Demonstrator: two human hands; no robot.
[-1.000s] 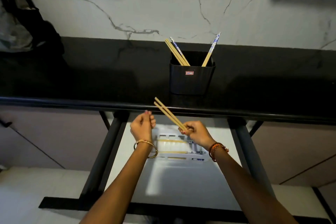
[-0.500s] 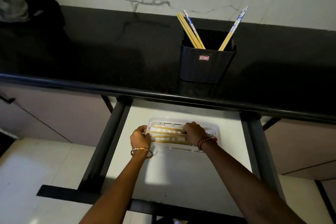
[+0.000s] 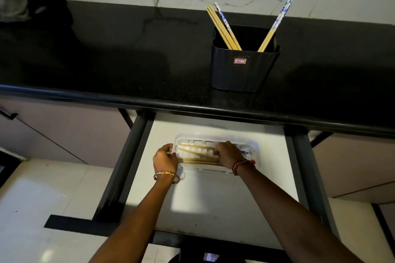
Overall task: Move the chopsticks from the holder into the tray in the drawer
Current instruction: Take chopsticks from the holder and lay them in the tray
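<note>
A black holder stands on the dark counter with several chopsticks leaning left in it and one blue-patterned chopstick leaning right. Below, in the open white drawer, lies a clear tray holding several wooden chopsticks. My left hand grips the tray's left end. My right hand rests inside the tray, fingers curled over the chopsticks there; whether it still grips them is hidden.
The black counter edge overhangs the back of the drawer. Dark drawer rails run on both sides. Closed cabinet fronts flank the drawer. A dark bundle sits at the counter's far left.
My right hand has carried a pair of chopsticks from counter height down into the tray. My left hand has dropped to the tray's left end. The view has tilted downward.
</note>
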